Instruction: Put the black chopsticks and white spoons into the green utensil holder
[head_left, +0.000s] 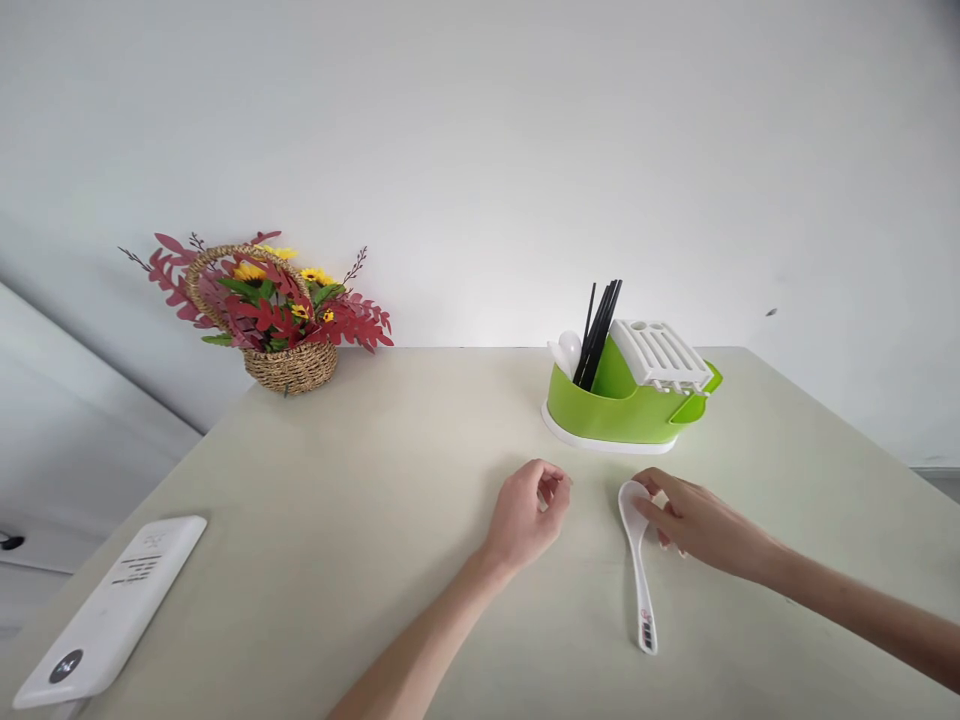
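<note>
A white spoon (pixel 641 580) with dark marks near its handle end is pinched at the bowl by my right hand (pixel 694 520), the thumb lying over the bowl. Its handle points toward me, low over the table. To the left of the spoon, my left hand (pixel 529 515) is loosely curled, and I see nothing in its fingers. Just beyond both hands stands a green utensil holder (pixel 600 415) on a white base. Black chopsticks (pixel 600 340) and white spoons (pixel 568 352) stick up from its left part; a white slotted rack (pixel 660 355) covers the right part.
A wicker basket (pixel 292 368) with red leaves and yellow flowers stands at the back left against the wall (pixel 480 170). On the left edge of the pale table (pixel 337 520) lies a long white device (pixel 112 610) with a round dark button.
</note>
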